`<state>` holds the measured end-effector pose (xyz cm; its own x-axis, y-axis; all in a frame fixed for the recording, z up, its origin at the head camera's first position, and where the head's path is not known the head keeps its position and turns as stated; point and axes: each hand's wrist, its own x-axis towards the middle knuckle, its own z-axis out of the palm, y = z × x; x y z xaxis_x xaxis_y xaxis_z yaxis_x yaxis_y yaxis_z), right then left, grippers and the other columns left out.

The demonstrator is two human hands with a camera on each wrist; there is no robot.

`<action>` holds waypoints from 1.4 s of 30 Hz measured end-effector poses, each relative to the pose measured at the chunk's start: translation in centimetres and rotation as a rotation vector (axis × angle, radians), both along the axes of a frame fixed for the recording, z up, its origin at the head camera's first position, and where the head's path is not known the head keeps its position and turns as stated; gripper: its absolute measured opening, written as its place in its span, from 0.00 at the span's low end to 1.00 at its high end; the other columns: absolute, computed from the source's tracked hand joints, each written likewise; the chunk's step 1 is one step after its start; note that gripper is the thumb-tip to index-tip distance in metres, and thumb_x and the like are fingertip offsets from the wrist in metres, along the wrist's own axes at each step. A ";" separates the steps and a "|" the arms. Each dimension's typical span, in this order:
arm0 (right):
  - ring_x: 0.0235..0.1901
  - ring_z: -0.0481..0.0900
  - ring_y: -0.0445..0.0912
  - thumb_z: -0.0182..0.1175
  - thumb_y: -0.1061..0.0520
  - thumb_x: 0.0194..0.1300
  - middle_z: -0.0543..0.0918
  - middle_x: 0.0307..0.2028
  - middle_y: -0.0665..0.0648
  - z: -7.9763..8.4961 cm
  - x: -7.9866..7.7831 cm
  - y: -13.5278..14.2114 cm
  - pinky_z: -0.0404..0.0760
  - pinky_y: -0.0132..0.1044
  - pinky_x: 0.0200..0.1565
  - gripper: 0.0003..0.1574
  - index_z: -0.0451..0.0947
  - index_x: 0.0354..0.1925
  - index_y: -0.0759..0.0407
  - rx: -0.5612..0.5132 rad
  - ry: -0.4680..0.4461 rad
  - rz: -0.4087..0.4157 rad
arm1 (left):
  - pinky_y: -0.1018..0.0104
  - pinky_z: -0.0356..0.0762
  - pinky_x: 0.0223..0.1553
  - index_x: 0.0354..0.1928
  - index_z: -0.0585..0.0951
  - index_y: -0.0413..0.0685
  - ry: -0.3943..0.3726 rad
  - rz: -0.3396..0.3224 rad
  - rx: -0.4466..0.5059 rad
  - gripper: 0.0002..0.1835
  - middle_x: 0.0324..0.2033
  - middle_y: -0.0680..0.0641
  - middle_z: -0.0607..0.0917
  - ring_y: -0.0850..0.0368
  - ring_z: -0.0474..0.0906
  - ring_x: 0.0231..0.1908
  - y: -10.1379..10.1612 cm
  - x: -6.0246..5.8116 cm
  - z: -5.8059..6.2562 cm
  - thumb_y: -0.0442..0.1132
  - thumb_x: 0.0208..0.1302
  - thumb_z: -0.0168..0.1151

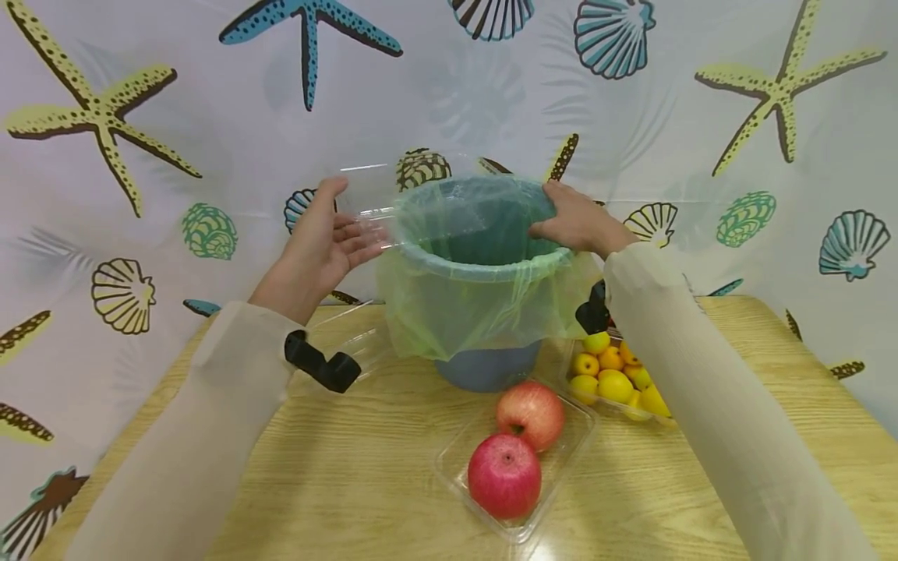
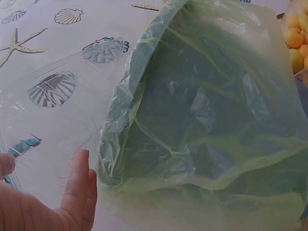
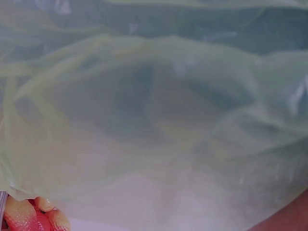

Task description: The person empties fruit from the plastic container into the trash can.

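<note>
A blue bin (image 1: 484, 370) stands on the table, lined with a thin green plastic bag (image 1: 456, 312) folded out over its rim. At the bin's left side my left hand (image 1: 330, 234) holds a clear plastic container (image 1: 372, 187), thumb and fingers apart along it; part of the container overlaps the bin's mouth. In the left wrist view the clear container (image 2: 53, 91) is beside the bag-covered rim (image 2: 134, 86). On the right, my right hand (image 1: 578, 218) grips the bagged rim, thumb towards the inside. The right wrist view mostly shows the green bag (image 3: 144, 106).
In front of the bin, a clear tray (image 1: 561, 467) holds two red apples (image 1: 505, 475). Small yellow and orange fruits (image 1: 613, 382) fill a clear box at the right, partly behind the right sleeve. Another clear plastic piece (image 1: 365, 343) lies near the left wrist. A shell-patterned cloth (image 1: 491, 93) hangs behind.
</note>
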<state>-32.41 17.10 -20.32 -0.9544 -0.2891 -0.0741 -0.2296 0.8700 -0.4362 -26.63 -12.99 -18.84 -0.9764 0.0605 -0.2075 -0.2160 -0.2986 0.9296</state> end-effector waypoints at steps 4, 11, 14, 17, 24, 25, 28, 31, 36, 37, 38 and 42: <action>0.75 0.32 0.56 0.48 0.49 0.69 0.33 0.75 0.62 -0.1 0.0 0.0 0.40 0.53 0.73 0.50 0.32 0.75 0.63 -0.003 0.001 0.006 | 0.64 0.68 0.64 0.73 0.44 0.42 0.005 -0.018 0.018 0.44 0.71 0.40 0.56 0.48 0.62 0.68 -0.8 0.1 -0.1 0.62 0.68 0.46; 0.75 0.33 0.57 0.48 0.49 0.69 0.34 0.75 0.64 -0.1 0.1 0.0 0.40 0.53 0.73 0.50 0.32 0.75 0.64 0.012 0.015 0.015 | 0.64 0.66 0.64 0.74 0.41 0.44 0.024 -0.023 0.018 0.46 0.71 0.40 0.53 0.47 0.60 0.69 -2.5 0.5 -0.2 0.63 0.68 0.46; 0.75 0.32 0.57 0.48 0.49 0.69 0.34 0.75 0.63 0.0 0.1 0.0 0.40 0.53 0.73 0.50 0.32 0.75 0.64 0.015 0.019 0.016 | 0.64 0.64 0.65 0.74 0.38 0.46 0.032 -0.035 0.045 0.46 0.73 0.40 0.49 0.47 0.57 0.71 -3.5 0.6 -0.2 0.62 0.68 0.47; 0.75 0.32 0.57 0.48 0.49 0.69 0.33 0.75 0.63 0.1 0.1 -0.1 0.40 0.53 0.73 0.50 0.32 0.75 0.64 0.007 0.014 0.015 | 0.64 0.64 0.66 0.74 0.36 0.48 0.035 -0.042 0.086 0.48 0.74 0.41 0.47 0.48 0.54 0.72 -4.6 0.7 -0.4 0.62 0.67 0.48; 0.75 0.33 0.56 0.48 0.49 0.70 0.34 0.75 0.63 0.2 0.2 -0.2 0.40 0.53 0.73 0.50 0.32 0.75 0.63 0.008 0.010 0.015 | 0.63 0.63 0.65 0.72 0.27 0.55 0.011 -0.039 0.220 0.50 0.75 0.47 0.43 0.51 0.49 0.73 -7.8 1.1 -1.0 0.60 0.67 0.51; 0.75 0.33 0.56 0.48 0.49 0.70 0.34 0.75 0.63 0.2 0.2 -0.1 0.40 0.53 0.73 0.49 0.32 0.75 0.64 0.006 0.010 0.014 | 0.63 0.64 0.65 0.72 0.28 0.56 0.000 -0.035 0.247 0.49 0.74 0.48 0.44 0.52 0.48 0.74 -8.3 1.2 -1.2 0.59 0.67 0.51; 0.75 0.33 0.56 0.48 0.49 0.70 0.35 0.76 0.62 0.2 0.2 -0.1 0.40 0.53 0.73 0.49 0.32 0.75 0.63 -0.003 0.010 0.008 | 0.63 0.70 0.62 0.72 0.36 0.56 -0.020 -0.027 0.293 0.43 0.71 0.49 0.50 0.53 0.47 0.74 -9.7 1.5 -1.7 0.58 0.68 0.51; 0.75 0.34 0.56 0.48 0.49 0.70 0.35 0.76 0.62 0.0 0.2 -0.1 0.40 0.53 0.73 0.49 0.32 0.75 0.63 -0.014 0.010 0.006 | 0.63 0.72 0.61 0.72 0.40 0.57 -0.024 -0.041 0.320 0.40 0.68 0.48 0.53 0.53 0.44 0.74 -11.3 1.9 -2.4 0.57 0.69 0.50; 0.75 0.34 0.56 0.48 0.49 0.69 0.36 0.76 0.62 -0.1 0.1 -0.1 0.40 0.53 0.73 0.50 0.33 0.75 0.63 -0.010 0.014 0.006 | 0.64 0.76 0.56 0.73 0.32 0.65 0.016 -0.073 0.301 0.42 0.71 0.47 0.47 0.52 0.36 0.75 -13.2 2.9 -3.6 0.57 0.71 0.46; 0.75 0.34 0.56 0.48 0.49 0.69 0.36 0.76 0.62 -0.1 0.1 -0.1 0.40 0.53 0.73 0.50 0.33 0.75 0.63 -0.009 0.014 0.007 | 0.64 0.78 0.54 0.73 0.32 0.67 0.023 -0.072 0.289 0.41 0.70 0.47 0.49 0.51 0.36 0.75 -13.5 3.1 -3.7 0.57 0.71 0.46; 0.75 0.34 0.56 0.48 0.49 0.69 0.35 0.76 0.62 -0.1 0.1 -0.1 0.40 0.53 0.73 0.50 0.33 0.75 0.63 -0.009 0.015 0.008 | 0.63 0.79 0.51 0.73 0.33 0.67 0.030 -0.071 0.281 0.40 0.69 0.46 0.50 0.50 0.44 0.74 -13.8 3.3 -3.9 0.56 0.71 0.46; 0.75 0.34 0.56 0.48 0.49 0.69 0.35 0.76 0.62 -0.2 0.1 0.1 0.40 0.53 0.73 0.49 0.33 0.75 0.63 -0.003 0.016 0.011 | 0.60 0.81 0.49 0.72 0.34 0.73 0.036 -0.068 0.282 0.38 0.62 0.45 0.57 0.48 0.73 0.59 -14.5 3.8 -4.6 0.55 0.72 0.45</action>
<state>-32.32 17.21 -20.49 -0.9523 -0.2998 -0.0580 -0.2461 0.8660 -0.4354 -22.79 -27.45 -23.43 -0.9746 0.1764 -0.1382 -0.2126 -0.5320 0.8196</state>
